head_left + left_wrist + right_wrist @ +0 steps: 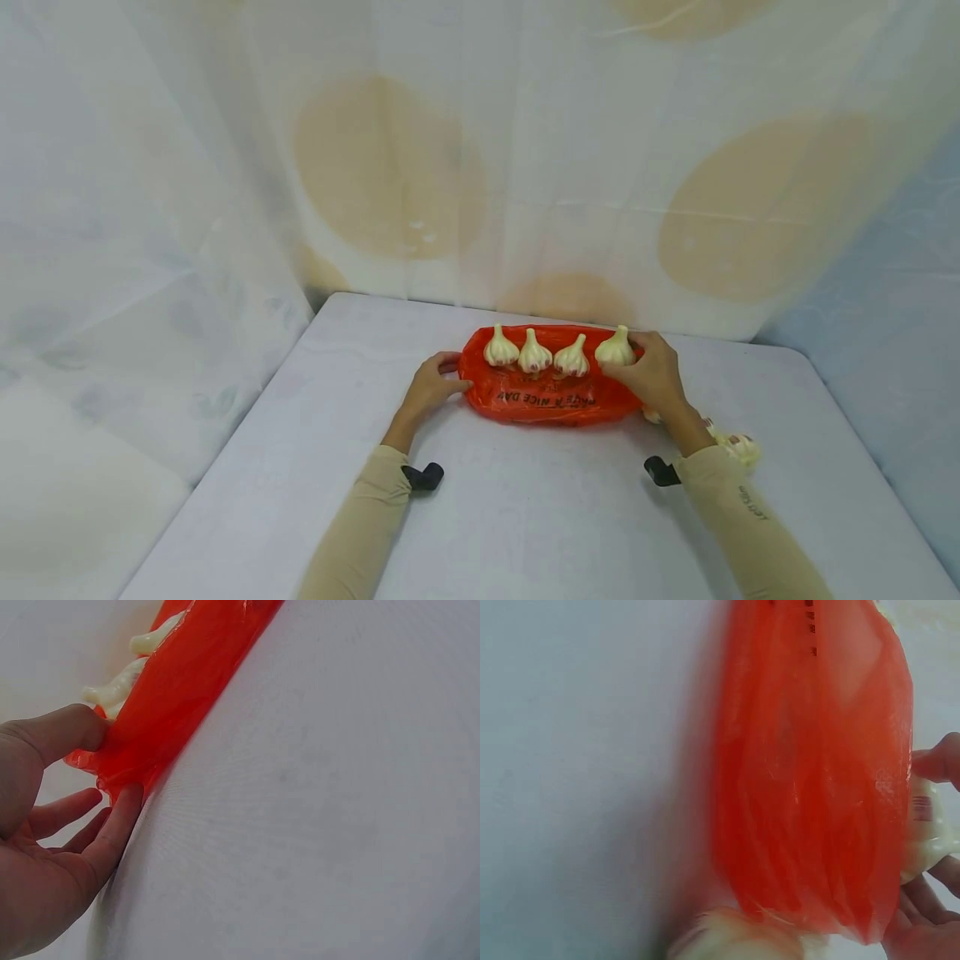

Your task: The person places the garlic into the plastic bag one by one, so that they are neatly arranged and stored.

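A red plastic bag [555, 408] with dark printed lettering lies on the white table. Three pale garlic bulbs [535, 354] stand in a row within its red sides, stems up. At the bag's right end, my right hand [654, 372] grips another garlic bulb [615, 348] between thumb and fingers; that bulb [924, 832] shows beside the bag's edge in the right wrist view. My left hand [431, 385] holds the bag's left end, with thumb and fingertips against the plastic [161, 712] in the left wrist view.
More garlic bulbs [741, 450] lie on the table [517, 517] right of the bag, partly hidden by my right forearm. Behind the table's far edge hangs a pale curtain [562, 167] with tan round patches. Further sheets hang at both sides.
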A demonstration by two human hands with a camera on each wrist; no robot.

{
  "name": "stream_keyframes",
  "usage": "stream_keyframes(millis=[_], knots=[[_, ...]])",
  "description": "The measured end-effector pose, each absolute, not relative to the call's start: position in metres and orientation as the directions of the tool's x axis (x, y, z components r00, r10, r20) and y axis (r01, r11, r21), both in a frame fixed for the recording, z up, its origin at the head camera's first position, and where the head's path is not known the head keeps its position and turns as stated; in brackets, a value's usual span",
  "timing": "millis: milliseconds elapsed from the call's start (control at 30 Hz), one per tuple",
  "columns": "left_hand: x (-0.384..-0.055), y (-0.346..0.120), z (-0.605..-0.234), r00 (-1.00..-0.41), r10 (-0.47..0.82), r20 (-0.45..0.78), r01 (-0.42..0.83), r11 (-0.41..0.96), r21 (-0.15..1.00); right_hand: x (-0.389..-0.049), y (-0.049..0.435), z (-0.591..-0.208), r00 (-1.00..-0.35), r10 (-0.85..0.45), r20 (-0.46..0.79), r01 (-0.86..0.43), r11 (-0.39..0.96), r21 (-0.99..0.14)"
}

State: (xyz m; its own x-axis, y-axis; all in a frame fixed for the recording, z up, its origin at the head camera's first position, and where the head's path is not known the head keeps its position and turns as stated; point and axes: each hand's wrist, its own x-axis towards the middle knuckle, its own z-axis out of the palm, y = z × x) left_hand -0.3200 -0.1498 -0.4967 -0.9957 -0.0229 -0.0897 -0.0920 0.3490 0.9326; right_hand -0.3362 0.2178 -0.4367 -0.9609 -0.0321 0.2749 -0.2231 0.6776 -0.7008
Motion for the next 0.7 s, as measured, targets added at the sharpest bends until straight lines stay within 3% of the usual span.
stream_keyframes(millis=[267, 700], knots=[[-0.322, -0.153, -0.499, -0.999, 0.001, -0.043, -0.039, 0.364, 0.93, -0.338, 0.216, -0.442, -0.986, -0.021, 0.165, -0.132, 0.705, -0.697], [-0.322, -0.154, -0.497, -0.999, 0.008, -0.052, -0.045, 0.374, 0.926, -0.347, 0.213, -0.448, -0.989, -0.095, 0.115, -0.147, 0.749, -0.646]])
